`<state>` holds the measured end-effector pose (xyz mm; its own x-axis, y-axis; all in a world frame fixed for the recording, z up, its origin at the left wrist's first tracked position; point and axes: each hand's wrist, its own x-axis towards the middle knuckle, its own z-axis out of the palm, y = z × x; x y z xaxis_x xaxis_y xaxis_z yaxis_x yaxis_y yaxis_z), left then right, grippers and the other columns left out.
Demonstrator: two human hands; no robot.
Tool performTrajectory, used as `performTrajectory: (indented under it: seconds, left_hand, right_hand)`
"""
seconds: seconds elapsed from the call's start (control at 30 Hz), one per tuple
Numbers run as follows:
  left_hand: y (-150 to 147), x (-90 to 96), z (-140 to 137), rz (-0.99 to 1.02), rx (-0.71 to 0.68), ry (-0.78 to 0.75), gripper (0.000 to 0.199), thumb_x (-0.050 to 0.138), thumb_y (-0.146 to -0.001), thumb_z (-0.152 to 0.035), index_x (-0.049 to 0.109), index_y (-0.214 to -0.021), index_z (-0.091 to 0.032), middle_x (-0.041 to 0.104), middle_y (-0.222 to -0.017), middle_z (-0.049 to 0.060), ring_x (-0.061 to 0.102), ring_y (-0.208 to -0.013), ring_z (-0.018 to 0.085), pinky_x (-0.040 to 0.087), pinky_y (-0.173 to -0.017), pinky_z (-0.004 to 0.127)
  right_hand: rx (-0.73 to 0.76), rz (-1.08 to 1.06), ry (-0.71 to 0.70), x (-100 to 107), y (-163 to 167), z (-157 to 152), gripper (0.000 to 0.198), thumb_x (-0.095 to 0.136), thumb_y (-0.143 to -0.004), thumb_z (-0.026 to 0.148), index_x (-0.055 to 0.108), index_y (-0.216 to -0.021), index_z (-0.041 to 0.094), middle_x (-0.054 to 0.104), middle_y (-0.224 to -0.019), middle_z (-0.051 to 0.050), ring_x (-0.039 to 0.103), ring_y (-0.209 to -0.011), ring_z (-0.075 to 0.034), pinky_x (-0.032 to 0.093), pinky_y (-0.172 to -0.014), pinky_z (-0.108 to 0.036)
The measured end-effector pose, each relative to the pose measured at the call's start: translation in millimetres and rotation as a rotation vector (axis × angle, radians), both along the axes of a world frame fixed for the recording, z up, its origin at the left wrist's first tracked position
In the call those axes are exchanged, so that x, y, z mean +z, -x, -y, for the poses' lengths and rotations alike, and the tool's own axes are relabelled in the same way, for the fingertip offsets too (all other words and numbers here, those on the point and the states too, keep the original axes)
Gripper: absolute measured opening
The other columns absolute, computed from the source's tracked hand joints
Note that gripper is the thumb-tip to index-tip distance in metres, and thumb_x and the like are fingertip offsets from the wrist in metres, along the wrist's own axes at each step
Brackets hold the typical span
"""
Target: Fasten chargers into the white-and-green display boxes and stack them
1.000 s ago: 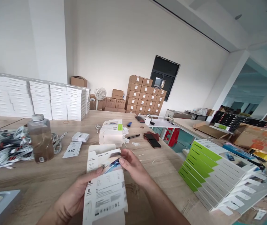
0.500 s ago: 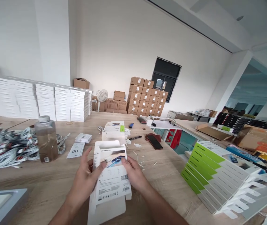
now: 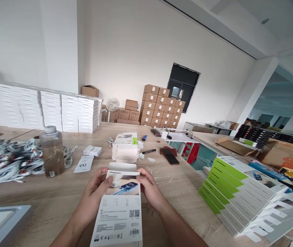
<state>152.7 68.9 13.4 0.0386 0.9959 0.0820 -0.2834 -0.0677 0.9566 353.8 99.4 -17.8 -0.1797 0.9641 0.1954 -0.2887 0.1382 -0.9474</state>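
Note:
A white printed cardboard box (image 3: 119, 209) is between my two hands, its far end flap standing up. On its printed face are a picture of a blue plug, small text, two QR codes and a barcode. My left hand (image 3: 95, 188) grips the left edge near the top, thumb on the face. My right hand (image 3: 150, 190) holds the upper right edge, thumb at the corner. Another open white carton (image 3: 124, 152) with a green stripe lies just beyond. Left of it are folded leaflets (image 3: 84, 164) and a small white stack (image 3: 92, 151).
Bundled white cables (image 3: 12, 161) and a water bottle (image 3: 51, 151) stand left. A grey tray (image 3: 20, 216) lies front left. Right are a phone (image 3: 169, 156), a marker (image 3: 148, 151) and stacked green-white boxes (image 3: 239, 192). White boxes (image 3: 69, 113) line the back.
The box has been tilted and drawn closer, so its printed face shows larger and its lower flap is no longer seen. Both hands have shifted to its upper edges; my left fingers have closed in.

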Motion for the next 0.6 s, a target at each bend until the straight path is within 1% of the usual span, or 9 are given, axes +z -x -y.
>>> performTrajectory:
  seconds: [0.03, 0.07, 0.13, 0.2, 0.27, 0.33, 0.4, 0.53, 0.6]
  left_hand:
    - [1, 0.7, 1, 0.009, -0.026, 0.006, 0.036, 0.077, -0.07, -0.046, 0.058, -0.094, -0.027, 0.066, -0.074, -0.006, 0.062, -0.06, 0.015, 0.046, -0.053, 0.023]
    - [1, 1.2, 1, 0.015, -0.067, 0.009, 0.036, 0.077, -0.07, -0.046, 0.059, -0.094, -0.026, 0.066, -0.074, -0.006, 0.062, -0.061, 0.015, 0.046, -0.054, 0.023]
    - [2, 1.5, 2, 0.019, -0.175, 0.015, 0.032, 0.076, -0.073, -0.044, 0.059, -0.094, -0.026, 0.066, -0.076, -0.005, 0.062, -0.063, 0.016, 0.047, -0.056, 0.024]
    - [2, 0.3, 3, 0.018, -0.296, 0.015, 0.028, 0.073, -0.077, -0.043, 0.058, -0.093, -0.026, 0.066, -0.078, -0.004, 0.063, -0.067, 0.017, 0.047, -0.059, 0.025]
    - [2, -1.8, 2, 0.021, -0.376, 0.009, 0.024, 0.069, -0.081, -0.041, 0.056, -0.093, -0.025, 0.066, -0.081, -0.003, 0.063, -0.07, 0.017, 0.047, -0.061, 0.026]
    - [2, -3.9, 2, 0.026, -0.4, 0.006, 0.022, 0.066, -0.084, -0.041, 0.055, -0.093, -0.025, 0.066, -0.082, -0.002, 0.062, -0.069, 0.017, 0.046, -0.062, 0.026]
    - [2, -5.2, 2, 0.027, -0.401, 0.003, 0.022, 0.066, -0.084, -0.04, 0.056, -0.096, -0.024, 0.067, -0.082, -0.001, 0.063, -0.07, 0.018, 0.047, -0.063, 0.027]
    - [1, -6.1, 2, 0.008, -0.399, -0.005, 0.022, 0.067, -0.083, -0.04, 0.06, -0.096, -0.023, 0.067, -0.082, 0.001, 0.063, -0.072, 0.019, 0.046, -0.066, 0.028]
    - [1, -5.9, 2, -0.002, -0.389, -0.015, 0.022, 0.067, -0.083, -0.04, 0.061, -0.096, -0.023, 0.068, -0.083, 0.001, 0.062, -0.072, 0.018, 0.046, -0.065, 0.027]
  right_hand:
    - [-0.043, 0.004, -0.004, -2, 0, -2, 0.021, 0.063, -0.082, 0.04, 0.061, -0.075, 0.021, 0.057, -0.064, 0.004, 0.05, -0.056, -0.012, 0.039, -0.054, -0.022]
    - [-0.08, 0.011, -0.011, -3, -2, -4, 0.025, 0.061, -0.083, 0.044, 0.062, -0.075, 0.02, 0.055, -0.062, 0.004, 0.048, -0.055, -0.011, 0.038, -0.052, -0.021]
    - [-0.122, 0.04, -0.038, -3, -5, -7, 0.026, 0.061, -0.084, 0.048, 0.067, -0.089, 0.022, 0.056, -0.063, 0.005, 0.047, -0.053, -0.011, 0.037, -0.052, -0.022]
    - [-0.104, 0.108, -0.065, -2, -10, -8, 0.03, 0.067, -0.082, 0.046, 0.069, -0.102, 0.024, 0.061, -0.068, 0.003, 0.049, -0.055, -0.011, 0.038, -0.054, -0.022]
    - [-0.075, 0.19, -0.088, -2, -14, -8, 0.031, 0.072, -0.078, 0.044, 0.072, -0.1, 0.021, 0.067, -0.076, 0.0, 0.055, -0.063, -0.013, 0.041, -0.06, -0.024]
    - [-0.077, 0.252, -0.111, -2, -15, -8, 0.029, 0.075, -0.075, 0.042, 0.075, -0.093, 0.019, 0.07, -0.082, -0.004, 0.058, -0.071, -0.016, 0.044, -0.066, -0.028]
    - [-0.111, 0.289, -0.157, -2, -16, -7, 0.026, 0.076, -0.074, 0.041, 0.076, -0.09, 0.02, 0.069, -0.083, -0.004, 0.059, -0.072, -0.017, 0.046, -0.067, -0.03]
    - [-0.198, 0.37, -0.326, 0, -15, -6, 0.013, 0.076, -0.074, 0.035, 0.077, -0.078, 0.023, 0.062, -0.079, -0.002, 0.057, -0.072, -0.016, 0.044, -0.066, -0.028]
    - [-0.157, 0.346, -0.312, 1, -15, -6, 0.013, 0.078, -0.073, 0.035, 0.078, -0.077, 0.023, 0.061, -0.079, -0.001, 0.056, -0.071, -0.015, 0.044, -0.065, -0.027]
